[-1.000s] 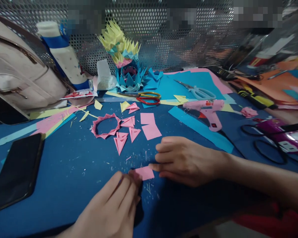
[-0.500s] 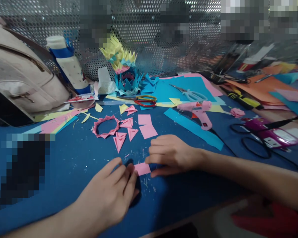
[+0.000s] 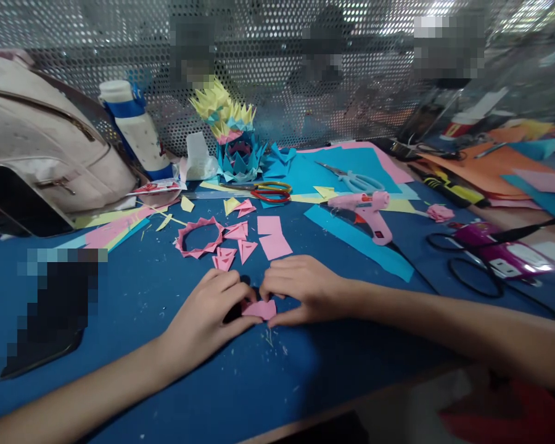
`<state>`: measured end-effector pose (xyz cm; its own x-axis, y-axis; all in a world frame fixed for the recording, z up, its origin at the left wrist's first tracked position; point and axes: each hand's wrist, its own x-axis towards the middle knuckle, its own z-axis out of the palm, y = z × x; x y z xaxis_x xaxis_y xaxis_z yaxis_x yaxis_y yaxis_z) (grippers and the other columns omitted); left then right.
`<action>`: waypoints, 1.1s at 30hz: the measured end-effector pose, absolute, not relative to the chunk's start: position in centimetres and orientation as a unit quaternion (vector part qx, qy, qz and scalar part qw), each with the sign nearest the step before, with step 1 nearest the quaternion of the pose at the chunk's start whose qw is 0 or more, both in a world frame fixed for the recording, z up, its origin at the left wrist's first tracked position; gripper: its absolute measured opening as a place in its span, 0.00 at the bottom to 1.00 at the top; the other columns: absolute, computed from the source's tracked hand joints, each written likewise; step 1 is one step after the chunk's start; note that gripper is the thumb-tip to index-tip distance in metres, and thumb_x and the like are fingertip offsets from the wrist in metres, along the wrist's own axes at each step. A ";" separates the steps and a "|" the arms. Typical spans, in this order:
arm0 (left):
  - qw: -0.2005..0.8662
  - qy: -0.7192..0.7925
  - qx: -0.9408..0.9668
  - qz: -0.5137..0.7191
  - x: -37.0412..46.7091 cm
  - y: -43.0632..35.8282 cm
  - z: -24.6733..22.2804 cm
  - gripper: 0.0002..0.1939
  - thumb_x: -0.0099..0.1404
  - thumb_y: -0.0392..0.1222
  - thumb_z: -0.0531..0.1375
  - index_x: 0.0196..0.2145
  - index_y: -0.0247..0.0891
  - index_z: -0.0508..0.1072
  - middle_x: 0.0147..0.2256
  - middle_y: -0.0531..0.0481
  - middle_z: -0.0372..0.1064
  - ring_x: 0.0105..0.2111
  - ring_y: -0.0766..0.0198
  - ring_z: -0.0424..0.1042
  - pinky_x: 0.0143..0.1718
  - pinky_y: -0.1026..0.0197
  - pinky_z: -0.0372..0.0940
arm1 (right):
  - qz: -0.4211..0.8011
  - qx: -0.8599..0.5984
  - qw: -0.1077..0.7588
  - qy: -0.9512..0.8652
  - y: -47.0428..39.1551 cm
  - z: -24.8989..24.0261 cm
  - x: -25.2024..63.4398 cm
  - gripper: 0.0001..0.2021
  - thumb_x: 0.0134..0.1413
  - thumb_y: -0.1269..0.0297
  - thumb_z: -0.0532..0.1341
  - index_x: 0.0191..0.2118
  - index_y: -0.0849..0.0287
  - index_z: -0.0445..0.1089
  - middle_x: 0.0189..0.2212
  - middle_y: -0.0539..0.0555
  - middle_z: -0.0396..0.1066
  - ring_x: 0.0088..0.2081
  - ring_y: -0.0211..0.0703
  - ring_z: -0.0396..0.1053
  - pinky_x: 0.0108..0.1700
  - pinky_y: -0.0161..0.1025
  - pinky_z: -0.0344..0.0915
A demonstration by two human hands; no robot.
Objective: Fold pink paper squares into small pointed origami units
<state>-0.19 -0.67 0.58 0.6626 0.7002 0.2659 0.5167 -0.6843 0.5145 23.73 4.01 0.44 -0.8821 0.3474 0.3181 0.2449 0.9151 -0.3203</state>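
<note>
A small pink paper piece (image 3: 260, 309) lies between my two hands near the front of the blue table. My left hand (image 3: 213, 302) pinches its left end, thumb along the near edge. With thumb and fingers, my right hand (image 3: 303, 290) grips the right end. The paper looks slightly bowed between them. Just beyond my hands are two pink paper squares (image 3: 275, 245), several folded pink triangles (image 3: 246, 250) and a ring of folded pink pieces (image 3: 200, 238).
Behind lie red-and-yellow scissors (image 3: 272, 191), light-blue scissors (image 3: 358, 182) and a pink glue gun (image 3: 367, 209) with a cord. A folded-paper model (image 3: 240, 151), a bottle (image 3: 136, 129) and a backpack (image 3: 41, 129) stand along the mesh. A purple power strip (image 3: 494, 250) sits right.
My hands have come closer together. My left hand has moved up and now pinches with its thumb at the near edge. The paper, flat before, now looks bowed.
</note>
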 end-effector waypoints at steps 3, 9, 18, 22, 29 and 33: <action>0.217 0.350 0.880 0.237 -0.1 -0.5 0.4 0.05 0.73 0.40 0.58 0.38 0.39 0.70 0.35 0.53 0.67 0.37 0.61 0.66 0.41 0.59 0.56 | 0.137 -0.158 0.187 -0.960 4.0 0.4 23.6 0.13 0.66 0.53 0.58 0.36 0.59 0.68 0.30 0.50 0.69 0.32 0.38 0.63 0.34 0.35 0.54; 0.242 0.377 0.856 0.256 0.4 -0.2 0.0 0.09 0.69 0.43 0.64 0.35 0.37 0.70 0.32 0.53 0.66 0.34 0.60 0.64 0.39 0.58 0.54 | 0.179 -0.189 0.176 -0.949 4.5 0.6 22.9 0.09 0.64 0.66 0.53 0.32 0.59 0.66 0.25 0.49 0.66 0.27 0.36 0.59 0.30 0.34 0.50; 0.363 0.420 0.757 0.344 0.3 -0.4 0.7 0.03 0.69 0.39 0.62 0.36 0.40 0.70 0.30 0.56 0.69 0.28 0.68 0.69 0.30 0.67 0.63 | 0.426 -0.230 0.189 -0.854 5.1 1.0 23.3 0.06 0.55 0.69 0.57 0.27 0.60 0.64 0.21 0.44 0.61 0.23 0.29 0.57 0.26 0.28 0.52; 0.382 0.437 0.720 0.381 0.2 -0.5 1.0 0.07 0.70 0.40 0.60 0.45 0.43 0.68 0.28 0.58 0.68 0.26 0.69 0.69 0.28 0.68 0.63 | 0.440 -0.207 0.186 -0.854 5.1 1.1 23.3 0.10 0.58 0.66 0.59 0.26 0.60 0.62 0.21 0.44 0.60 0.23 0.29 0.58 0.27 0.27 0.54; 0.397 0.449 0.701 0.387 -0.1 -0.5 1.0 0.06 0.69 0.40 0.60 0.44 0.43 0.68 0.25 0.59 0.66 0.24 0.69 0.69 0.26 0.68 0.62 | 0.439 -0.180 0.195 -0.859 5.2 1.2 23.4 0.10 0.62 0.66 0.58 0.28 0.60 0.62 0.22 0.45 0.59 0.24 0.29 0.57 0.28 0.28 0.55; 0.392 0.464 0.696 0.384 -0.2 -0.5 0.8 0.06 0.69 0.40 0.60 0.44 0.43 0.69 0.25 0.59 0.66 0.24 0.70 0.69 0.27 0.68 0.62 | 0.439 -0.185 0.187 -0.859 5.3 1.3 23.3 0.10 0.62 0.66 0.57 0.29 0.60 0.62 0.22 0.45 0.60 0.24 0.30 0.57 0.28 0.29 0.55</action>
<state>-0.15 -0.47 0.75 0.2751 0.9462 0.1703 0.3439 -0.2623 0.9016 23.34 5.30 1.26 -0.8617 0.4824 0.1575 0.1546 0.5452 -0.8239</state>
